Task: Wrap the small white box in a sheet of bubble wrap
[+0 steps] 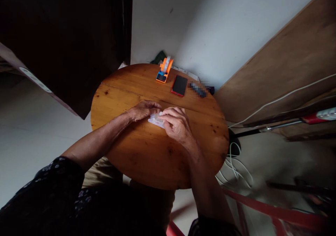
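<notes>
A small clear plastic packet (156,120) with faint pinkish print lies at the middle of the round wooden table (147,155). My left hand (144,110) is closed at the packet's upper left edge, with thumb and fingers pinched together. From the other side, my right hand (177,123) grips the packet with its thumb and bent fingers, covering its right end. What is inside the packet is too small and too covered to make out.
Toward the table's far edge stand an orange holder (168,67) with a whitish band, a red-edged phone (179,85) and a blurred dark object (198,89). A white wall rises behind. White cable (236,171) coils on the floor at right, near a red frame (273,207).
</notes>
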Demonstrator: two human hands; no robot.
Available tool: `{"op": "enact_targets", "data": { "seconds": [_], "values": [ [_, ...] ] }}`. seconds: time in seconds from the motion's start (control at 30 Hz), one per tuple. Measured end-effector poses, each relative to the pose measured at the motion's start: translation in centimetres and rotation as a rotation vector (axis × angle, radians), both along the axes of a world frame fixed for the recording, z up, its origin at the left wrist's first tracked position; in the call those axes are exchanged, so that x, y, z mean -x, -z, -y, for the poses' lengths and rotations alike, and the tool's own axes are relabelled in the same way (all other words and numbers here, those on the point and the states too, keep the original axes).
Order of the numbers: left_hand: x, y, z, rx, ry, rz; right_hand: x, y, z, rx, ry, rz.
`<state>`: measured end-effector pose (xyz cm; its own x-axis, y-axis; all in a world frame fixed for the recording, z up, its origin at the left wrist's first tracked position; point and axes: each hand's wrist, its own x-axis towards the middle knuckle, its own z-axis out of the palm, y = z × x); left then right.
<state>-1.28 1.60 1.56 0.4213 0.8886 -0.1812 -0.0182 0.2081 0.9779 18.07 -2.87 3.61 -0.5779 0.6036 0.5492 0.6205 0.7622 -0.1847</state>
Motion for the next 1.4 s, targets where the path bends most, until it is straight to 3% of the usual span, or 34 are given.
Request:
{"op": "enact_targets", "data": {
  "seconds": [0.2, 0.4, 0.6, 0.77, 0.97, 1.13, 1.4],
  "values": [
    [0.0, -0.1, 0.1, 0.011, 0.013, 0.017, -0.7, -0.5, -0.1, 0.095, -0.015, -0.129],
    [-0.2, -0.1, 0.2, 0.029, -0.016, 0.042, -1.8, -0.7, -0.5, 0.105, 0.096, -0.371],
    [-0.2, 0.2, 0.1, -0.020, -0.037, 0.034, -0.9, 0.7, -0.7, 0.107, 0.016, -0.164],
    [-0.3, 0.5, -0.1, -0.031, -0.075, 0.034, -1.1, 0.4, -0.7, 0.132, 0.091, -0.288],
    [-0.2, 0.3, 0.0, -0.083, -0.052, -0.001, -0.7, 0.5, -0.4, 0.215, 0.075, -0.140],
    [-0.2, 0.0, 0.1, -0.079, -0.061, -0.026, -1.0, 0.5, -0.7, 0.224, 0.098, -0.279],
    [-0.1, 0.0, 0.2, -0.093, -0.055, -0.008, -0.8, 1.2, -0.9, 0.182, 0.092, -0.218]
  ]
}}
